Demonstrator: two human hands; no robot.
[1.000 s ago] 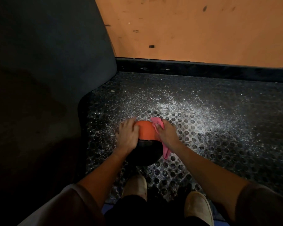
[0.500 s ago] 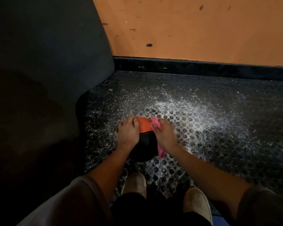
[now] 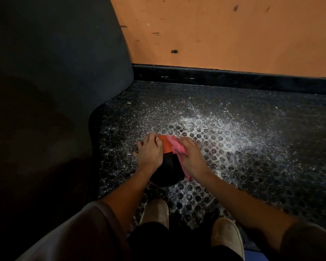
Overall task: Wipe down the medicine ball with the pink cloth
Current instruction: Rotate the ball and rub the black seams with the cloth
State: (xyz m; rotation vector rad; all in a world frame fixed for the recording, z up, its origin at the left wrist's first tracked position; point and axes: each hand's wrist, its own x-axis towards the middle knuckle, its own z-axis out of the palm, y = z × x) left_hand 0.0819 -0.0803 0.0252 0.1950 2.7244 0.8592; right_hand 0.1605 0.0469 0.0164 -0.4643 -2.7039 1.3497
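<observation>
The medicine ball (image 3: 168, 166), orange on its far half and black on its near half, sits on the perforated rubber floor mat (image 3: 252, 166) in front of my feet. My left hand (image 3: 149, 153) lies over the ball's left side, fingers spread and curved round it. My right hand (image 3: 191, 155) presses the pink cloth (image 3: 177, 147) against the ball's upper right side, fingers curled over the cloth. A strip of the cloth hangs down under my right wrist. Much of the ball is hidden by both hands.
A large dark padded block (image 3: 55, 81) fills the left side, close to the ball. An orange wall (image 3: 233, 31) with a black skirting (image 3: 233, 80) closes the far side. My two tan shoes (image 3: 155, 213) stand just behind the ball. The mat stretches away to the right.
My right hand has carried the pink cloth leftward over the orange top, so less orange shows. My left hand has stayed on the ball's left side.
</observation>
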